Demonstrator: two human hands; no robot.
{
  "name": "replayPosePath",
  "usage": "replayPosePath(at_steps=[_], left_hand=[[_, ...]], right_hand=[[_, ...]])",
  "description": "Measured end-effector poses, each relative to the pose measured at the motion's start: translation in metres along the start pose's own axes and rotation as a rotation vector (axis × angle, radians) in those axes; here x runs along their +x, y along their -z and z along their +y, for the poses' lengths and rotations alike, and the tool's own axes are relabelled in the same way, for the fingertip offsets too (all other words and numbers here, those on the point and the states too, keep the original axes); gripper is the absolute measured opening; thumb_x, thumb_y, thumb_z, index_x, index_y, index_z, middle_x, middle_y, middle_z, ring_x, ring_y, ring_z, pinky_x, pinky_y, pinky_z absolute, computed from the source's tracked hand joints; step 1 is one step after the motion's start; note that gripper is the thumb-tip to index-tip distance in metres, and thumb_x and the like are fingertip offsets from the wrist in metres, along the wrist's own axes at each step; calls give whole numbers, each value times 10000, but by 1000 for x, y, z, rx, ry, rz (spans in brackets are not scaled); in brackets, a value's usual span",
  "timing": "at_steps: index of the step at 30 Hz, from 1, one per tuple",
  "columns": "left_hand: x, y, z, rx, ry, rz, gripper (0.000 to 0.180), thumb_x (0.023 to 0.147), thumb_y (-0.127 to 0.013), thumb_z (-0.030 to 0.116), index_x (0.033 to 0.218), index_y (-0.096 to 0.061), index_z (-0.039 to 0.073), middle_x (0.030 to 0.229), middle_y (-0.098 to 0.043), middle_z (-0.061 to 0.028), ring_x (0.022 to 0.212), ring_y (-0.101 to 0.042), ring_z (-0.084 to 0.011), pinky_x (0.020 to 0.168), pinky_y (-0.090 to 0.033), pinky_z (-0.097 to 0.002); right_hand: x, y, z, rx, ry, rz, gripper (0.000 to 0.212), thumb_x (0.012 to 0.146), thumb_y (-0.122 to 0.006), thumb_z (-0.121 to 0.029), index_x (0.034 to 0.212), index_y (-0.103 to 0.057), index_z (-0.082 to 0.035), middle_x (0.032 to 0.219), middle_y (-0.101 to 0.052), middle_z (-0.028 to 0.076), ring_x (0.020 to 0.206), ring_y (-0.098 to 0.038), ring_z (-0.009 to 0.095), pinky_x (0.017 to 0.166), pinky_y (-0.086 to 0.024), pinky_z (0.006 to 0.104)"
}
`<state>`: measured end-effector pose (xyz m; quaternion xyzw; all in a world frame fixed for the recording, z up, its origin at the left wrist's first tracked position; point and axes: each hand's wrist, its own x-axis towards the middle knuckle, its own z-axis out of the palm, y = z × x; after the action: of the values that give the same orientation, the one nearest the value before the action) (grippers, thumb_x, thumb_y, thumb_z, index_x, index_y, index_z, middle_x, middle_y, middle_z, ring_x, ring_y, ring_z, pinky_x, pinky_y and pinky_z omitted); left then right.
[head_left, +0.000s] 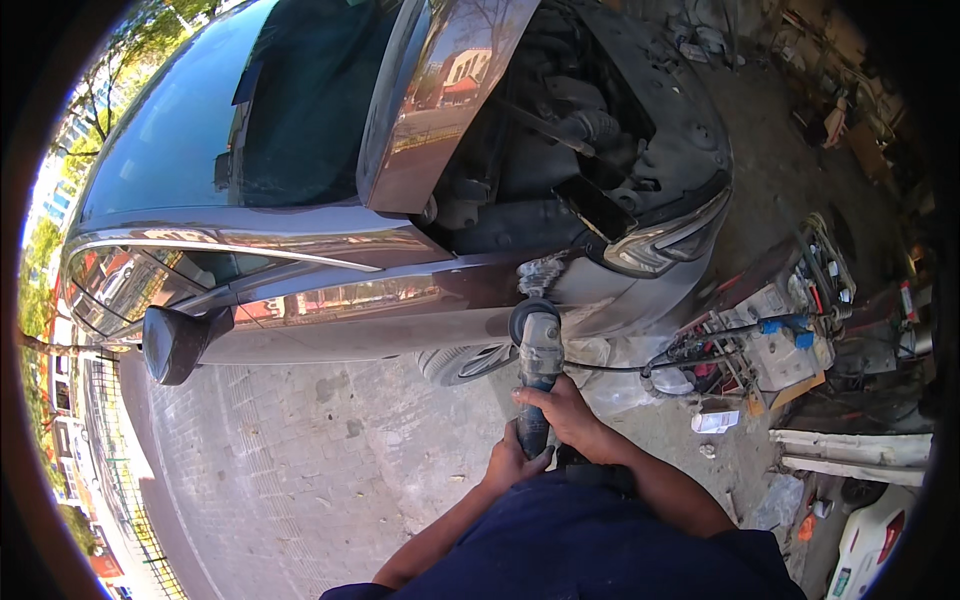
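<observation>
Both my hands are wrapped round an angle grinder point(541, 352) with a dark round disc at its head. My left hand point(515, 462) grips the rear end of its body; my right hand point(562, 408) holds it further forward, thumb across the top. The disc is at the front fender point(480, 283) of a dark brown car, just below a scuffed whitish patch point(541, 276) where the paint is worn away. I cannot tell whether the disc touches the panel. A dark cable point(612, 370) runs behind my right hand toward the right.
The car's hood point(450, 90) is raised over the engine bay. A dark flat rectangular object point(597, 207) lies by the headlight point(665, 240). A front wheel point(465, 362) stands under the fender. At right is a cluttered cart point(765, 345) with tools and bottles. A side mirror point(172, 343) sticks out left.
</observation>
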<state>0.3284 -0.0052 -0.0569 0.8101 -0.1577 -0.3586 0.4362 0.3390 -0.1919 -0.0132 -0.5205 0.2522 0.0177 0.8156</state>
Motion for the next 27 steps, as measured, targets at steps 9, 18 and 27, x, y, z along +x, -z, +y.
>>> replayPosePath(at_steps=[9,18,27], left_hand=[[0,5,-4,-23,-14,21,863,886,-879,403,1478,-438,-42,1118,-766,-314,1014,-792,-456,887,-624,-491],[-1,14,0,38,-27,10,864,858,-895,396,1462,-461,-44,1121,-771,-309,1023,-796,-461,890,-629,-507],[8,61,78,82,-213,35,767,830,-929,258,1399,-503,-27,1084,-754,-188,875,-751,-248,799,-617,-422]], right_hand=[[5,-5,4,74,-43,-6,237,908,-851,-144,1070,-694,-73,957,-674,-5,876,-611,121,812,-512,339],[3,-9,11,88,-12,21,260,899,-847,-147,1086,-693,-52,943,-681,14,869,-623,129,795,-516,339],[3,-20,-45,209,123,53,283,902,-823,-178,1109,-698,-31,948,-687,20,843,-631,128,791,-531,344]])
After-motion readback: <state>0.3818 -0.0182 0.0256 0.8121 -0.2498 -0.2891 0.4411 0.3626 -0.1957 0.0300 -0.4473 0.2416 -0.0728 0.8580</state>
